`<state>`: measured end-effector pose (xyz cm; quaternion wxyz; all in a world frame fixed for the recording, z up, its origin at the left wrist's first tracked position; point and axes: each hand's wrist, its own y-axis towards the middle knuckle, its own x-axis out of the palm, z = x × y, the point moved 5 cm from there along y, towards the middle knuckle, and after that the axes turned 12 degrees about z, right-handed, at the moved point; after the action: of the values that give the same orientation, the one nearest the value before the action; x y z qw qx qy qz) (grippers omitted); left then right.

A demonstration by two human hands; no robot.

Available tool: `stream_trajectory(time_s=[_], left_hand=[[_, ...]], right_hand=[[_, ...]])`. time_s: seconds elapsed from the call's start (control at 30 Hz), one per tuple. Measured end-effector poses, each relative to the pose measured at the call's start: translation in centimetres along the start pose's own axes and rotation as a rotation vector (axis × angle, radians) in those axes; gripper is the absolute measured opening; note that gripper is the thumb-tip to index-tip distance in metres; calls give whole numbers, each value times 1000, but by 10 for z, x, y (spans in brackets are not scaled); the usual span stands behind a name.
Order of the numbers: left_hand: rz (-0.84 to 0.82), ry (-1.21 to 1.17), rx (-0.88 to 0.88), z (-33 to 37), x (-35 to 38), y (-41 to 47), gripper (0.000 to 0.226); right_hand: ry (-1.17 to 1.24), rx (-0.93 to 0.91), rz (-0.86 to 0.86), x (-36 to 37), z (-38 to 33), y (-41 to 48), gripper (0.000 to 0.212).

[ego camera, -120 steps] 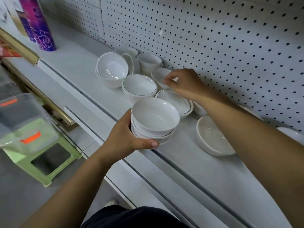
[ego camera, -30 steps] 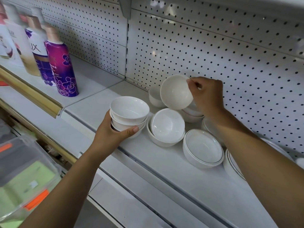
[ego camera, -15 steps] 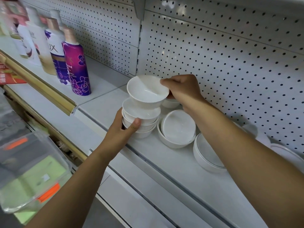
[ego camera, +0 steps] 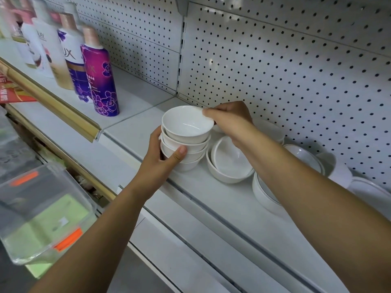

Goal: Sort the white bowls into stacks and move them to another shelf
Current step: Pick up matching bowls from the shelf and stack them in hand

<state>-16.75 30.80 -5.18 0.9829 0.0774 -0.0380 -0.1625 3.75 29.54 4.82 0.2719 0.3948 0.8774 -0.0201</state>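
On the white shelf [ego camera: 222,210], close to its front edge, the left grip [ego camera: 160,163] curled round a stack of white bowls [ego camera: 190,152], thumb across the lower ones. The top bowl [ego camera: 187,123] sat nested in that stack, its far rim pinched by the right grip [ego camera: 230,119]. Two nested bowls [ego camera: 228,163] lay just right of the stack; a purple bottle [ego camera: 101,81] stood well apart on the left.
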Motion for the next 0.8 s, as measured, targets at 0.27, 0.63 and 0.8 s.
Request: stream_trajectory(time_s=[0.27, 0.63, 0.8], left_hand=[[-6, 49, 27, 3, 5, -3, 76], [244, 83, 238, 17, 13, 3, 95], [381, 108, 283, 13, 19, 7, 98]], right_hand=[[-183, -104, -42, -7, -3, -8, 31], [-373, -271, -308, -64, 24, -16, 43], [-283, -282, -262, -74, 47, -20, 30]])
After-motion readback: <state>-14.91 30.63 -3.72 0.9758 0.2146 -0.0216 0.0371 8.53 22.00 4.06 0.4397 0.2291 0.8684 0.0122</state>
